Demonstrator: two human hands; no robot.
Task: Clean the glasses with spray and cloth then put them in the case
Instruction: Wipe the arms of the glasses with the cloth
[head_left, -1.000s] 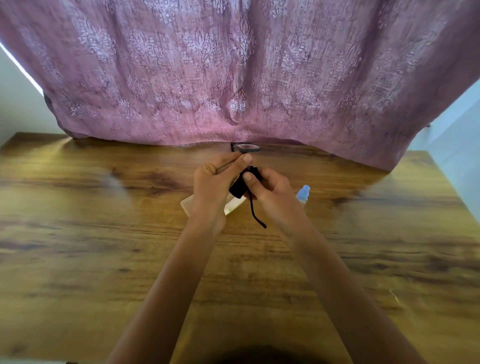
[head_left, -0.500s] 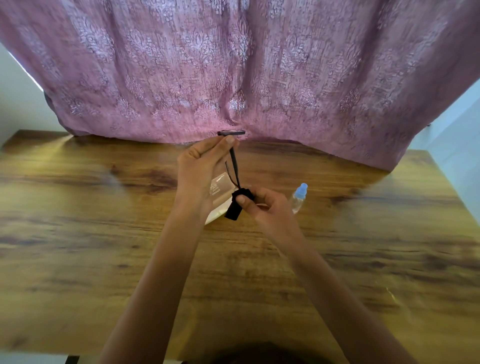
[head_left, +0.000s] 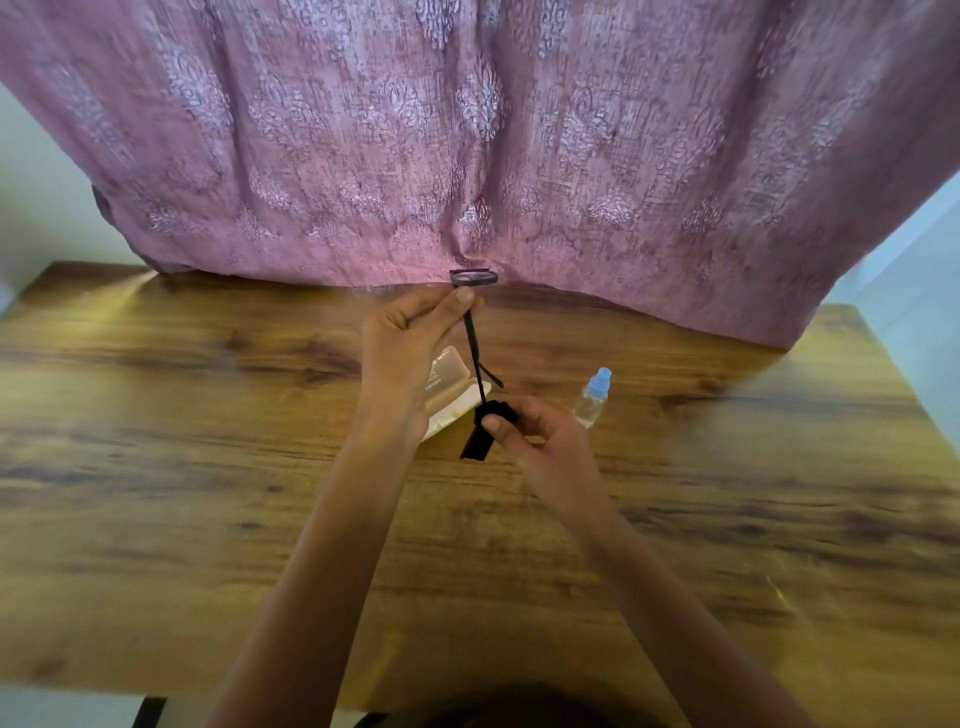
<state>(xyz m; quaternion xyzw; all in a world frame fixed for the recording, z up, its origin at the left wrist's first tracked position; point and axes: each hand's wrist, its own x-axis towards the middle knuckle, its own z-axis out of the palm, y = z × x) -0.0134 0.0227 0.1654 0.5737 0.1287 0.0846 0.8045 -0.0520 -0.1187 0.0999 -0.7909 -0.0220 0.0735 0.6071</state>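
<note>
The dark-framed glasses (head_left: 473, 278) are held up above the table, front edge-on, with one temple arm running down toward me. My left hand (head_left: 410, 343) pinches them near the hinge. My right hand (head_left: 540, 441) grips a small black cloth (head_left: 485, 428) folded around the lower end of that temple arm. An open beige glasses case (head_left: 449, 387) lies on the table under my left hand, partly hidden by it. A small clear spray bottle (head_left: 593, 397) with a blue cap lies just right of my right hand.
The wooden table (head_left: 208, 467) stretches wide on both sides, its near edge at the bottom. A pink patterned curtain (head_left: 467, 130) hangs along the table's far edge. A pale wall shows at far right and left.
My left hand lifted the glasses up and away from me. My right hand slid the cloth down the temple arm from the frame toward its tip.
</note>
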